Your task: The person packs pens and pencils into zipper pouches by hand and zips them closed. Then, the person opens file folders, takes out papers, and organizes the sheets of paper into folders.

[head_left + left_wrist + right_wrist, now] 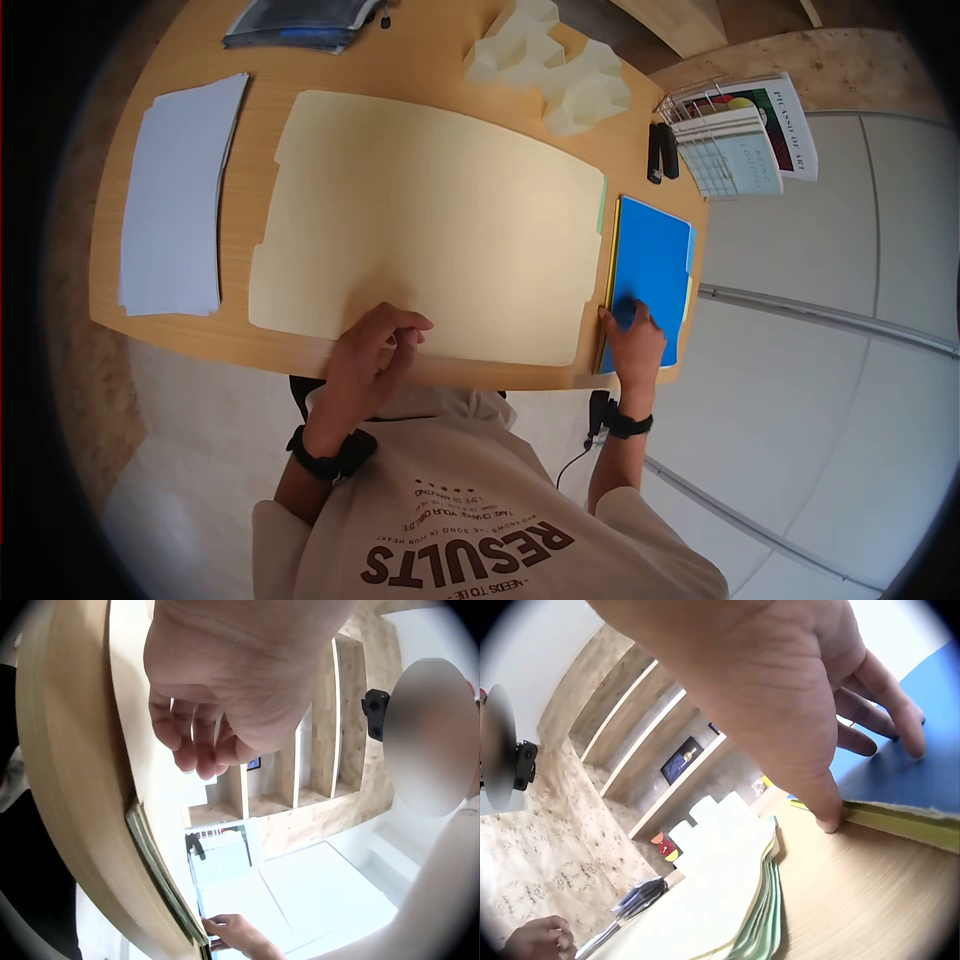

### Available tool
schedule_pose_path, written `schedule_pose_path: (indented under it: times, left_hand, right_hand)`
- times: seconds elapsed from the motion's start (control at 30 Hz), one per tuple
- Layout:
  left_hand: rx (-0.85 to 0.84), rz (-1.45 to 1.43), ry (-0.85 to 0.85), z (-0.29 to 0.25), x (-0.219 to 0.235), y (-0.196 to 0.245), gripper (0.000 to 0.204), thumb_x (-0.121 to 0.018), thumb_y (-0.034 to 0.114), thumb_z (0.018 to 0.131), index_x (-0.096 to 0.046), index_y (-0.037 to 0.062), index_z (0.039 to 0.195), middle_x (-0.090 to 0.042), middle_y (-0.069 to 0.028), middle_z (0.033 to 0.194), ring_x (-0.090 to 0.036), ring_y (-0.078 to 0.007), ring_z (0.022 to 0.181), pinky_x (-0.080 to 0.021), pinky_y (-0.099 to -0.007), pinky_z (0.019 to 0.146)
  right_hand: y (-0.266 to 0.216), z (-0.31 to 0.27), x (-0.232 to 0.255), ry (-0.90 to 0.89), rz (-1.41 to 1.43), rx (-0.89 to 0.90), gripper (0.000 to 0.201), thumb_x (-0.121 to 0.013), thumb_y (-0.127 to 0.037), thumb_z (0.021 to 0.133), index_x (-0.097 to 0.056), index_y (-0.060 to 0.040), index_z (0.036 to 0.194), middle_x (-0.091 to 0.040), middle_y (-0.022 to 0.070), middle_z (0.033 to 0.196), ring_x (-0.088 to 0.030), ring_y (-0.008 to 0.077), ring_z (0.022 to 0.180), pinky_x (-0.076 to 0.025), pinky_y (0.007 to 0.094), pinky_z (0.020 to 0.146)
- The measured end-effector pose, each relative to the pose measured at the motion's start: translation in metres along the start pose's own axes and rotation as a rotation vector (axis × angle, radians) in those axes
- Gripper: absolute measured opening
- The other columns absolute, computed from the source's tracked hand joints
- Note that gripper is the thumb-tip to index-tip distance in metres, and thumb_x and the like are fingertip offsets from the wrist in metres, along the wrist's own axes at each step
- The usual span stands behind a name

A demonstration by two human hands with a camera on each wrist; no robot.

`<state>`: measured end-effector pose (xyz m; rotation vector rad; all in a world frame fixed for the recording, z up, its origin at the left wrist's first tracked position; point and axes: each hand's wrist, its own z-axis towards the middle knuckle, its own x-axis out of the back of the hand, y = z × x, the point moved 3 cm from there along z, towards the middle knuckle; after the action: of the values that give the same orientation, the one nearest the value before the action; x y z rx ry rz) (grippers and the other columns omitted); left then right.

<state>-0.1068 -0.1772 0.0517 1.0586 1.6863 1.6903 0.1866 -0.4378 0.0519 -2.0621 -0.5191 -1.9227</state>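
Observation:
A large stack of cream folders (430, 220) lies flat in the middle of the wooden table. My left hand (375, 350) is over its near edge, fingers loosely curled and holding nothing; the left wrist view shows the same hand (232, 682) from the palm side. To the right lies a stack with a blue folder (650, 250) on top. My right hand (636, 345) rests on its near part. In the right wrist view, this hand (780, 705) has its fingertips on the blue cover (941, 765) and its thumb against the stack's side edge.
White papers (180, 200) lie at the left, dark folders (300, 22) at the far left. Pale faceted paper shapes (550, 65) stand at the back. A black stapler (662, 152) and a wire rack (705, 150) with books are at the far right.

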Motion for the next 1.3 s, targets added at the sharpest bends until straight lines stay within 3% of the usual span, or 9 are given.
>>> schedule_pose_path:
  times: [0.1, 0.4, 0.5, 0.57, 0.7, 0.77, 0.9, 1.07, 1.3]
  left_hand:
    - [-0.006, -0.011, 0.0, 0.007, -0.004, 0.008, 0.022, -0.056, -0.01, 0.092, -0.067, 0.0027, 0.105, -0.064, -0.0081, 0.09, -0.065, -0.0172, 0.084, -0.052, -0.0304, 0.08]
    - [-0.112, -0.08, -0.183, 0.028, -0.049, 0.042, 0.027, -0.059, -0.011, 0.09, -0.067, 0.0035, 0.112, -0.067, -0.0038, 0.095, -0.065, -0.0149, 0.086, -0.053, -0.0305, 0.081]
    - [-0.127, -0.255, -0.458, 0.038, -0.108, 0.062, 0.038, -0.059, 0.011, 0.104, -0.055, 0.0047, 0.141, -0.064, -0.0124, 0.134, -0.065, -0.0211, 0.118, -0.053, -0.0355, 0.101]
    - [-0.023, -0.365, -0.627, 0.045, -0.158, 0.071, 0.059, -0.056, 0.022, 0.108, -0.033, 0.0009, 0.158, -0.044, -0.0199, 0.157, -0.047, -0.0288, 0.144, -0.04, -0.0402, 0.117]
    - [-0.014, -0.225, -0.54, 0.076, -0.248, 0.057, 0.075, -0.055, 0.032, 0.109, -0.016, -0.0058, 0.161, -0.026, -0.0274, 0.165, -0.024, -0.0354, 0.157, -0.024, -0.0438, 0.126]
    - [0.195, -0.275, -0.483, 0.086, -0.267, 0.052, 0.083, -0.053, 0.04, 0.108, -0.011, -0.009, 0.161, -0.017, -0.0321, 0.167, -0.013, -0.039, 0.159, -0.015, -0.0447, 0.128]
    - [0.186, -0.252, -0.454, 0.086, -0.284, 0.034, 0.084, -0.052, 0.043, 0.108, -0.011, -0.0094, 0.161, -0.017, -0.0312, 0.167, -0.013, -0.0398, 0.159, -0.016, -0.0448, 0.128]
    - [0.054, -0.133, -0.343, 0.078, -0.297, 0.021, 0.083, -0.053, 0.04, 0.108, -0.013, -0.0088, 0.161, -0.02, -0.0304, 0.166, -0.016, -0.0407, 0.157, -0.017, -0.0453, 0.127]
    - [0.021, -0.114, -0.305, 0.071, -0.303, 0.014, 0.081, -0.056, 0.036, 0.107, -0.015, -0.0083, 0.16, -0.022, -0.0302, 0.165, -0.02, -0.0405, 0.156, -0.018, -0.0463, 0.126]
  right_hand:
    - [0.0, -0.003, -0.002, 0.026, 0.05, -0.022, 0.068, -0.081, -0.042, 0.085, -0.06, 0.0057, 0.129, -0.067, 0.0286, 0.12, -0.069, 0.0444, 0.105, -0.058, 0.0505, 0.084]
    - [0.072, 0.029, 0.007, 0.231, 0.371, -0.123, 0.062, -0.078, -0.042, 0.09, -0.062, 0.0025, 0.13, -0.064, 0.0255, 0.124, -0.062, 0.044, 0.118, -0.051, 0.0495, 0.099]
    - [0.135, 0.072, -0.002, 0.219, 0.433, -0.115, 0.06, -0.076, -0.041, 0.093, -0.062, 0.0052, 0.13, -0.065, 0.0269, 0.124, -0.064, 0.0416, 0.116, -0.052, 0.0477, 0.098]
    - [0.167, 0.102, -0.016, 0.184, 0.493, -0.135, 0.06, -0.074, -0.039, 0.094, -0.062, 0.0068, 0.131, -0.065, 0.0278, 0.125, -0.065, 0.0398, 0.114, -0.052, 0.0462, 0.097]
    - [0.182, 0.127, -0.019, 0.062, 0.694, -0.133, 0.056, -0.071, -0.036, 0.097, -0.064, 0.0107, 0.127, -0.071, 0.0275, 0.118, -0.07, 0.0332, 0.106, -0.054, 0.0404, 0.093]
    - [0.188, 0.13, -0.025, 0.05, 0.776, -0.094, 0.052, -0.07, -0.034, 0.098, -0.066, 0.0114, 0.123, -0.074, 0.0224, 0.107, -0.07, 0.027, 0.104, -0.054, 0.0361, 0.089]
    - [0.204, 0.135, -0.032, 0.103, 0.662, -0.141, 0.05, -0.071, -0.031, 0.098, -0.066, 0.0103, 0.124, -0.073, 0.018, 0.103, -0.068, 0.0225, 0.099, -0.053, 0.0332, 0.086]
    - [0.199, 0.13, -0.035, -0.01, 0.972, -0.101, 0.043, -0.069, -0.023, 0.1, -0.064, 0.0063, 0.131, -0.069, 0.0104, 0.101, -0.064, 0.0177, 0.091, -0.052, 0.03, 0.082]
    - [0.19, 0.119, -0.029, -0.066, 1.081, -0.192, 0.043, -0.066, -0.018, 0.101, -0.058, 0.0037, 0.138, -0.068, 0.0114, 0.112, -0.063, 0.0171, 0.102, -0.05, 0.0289, 0.089]
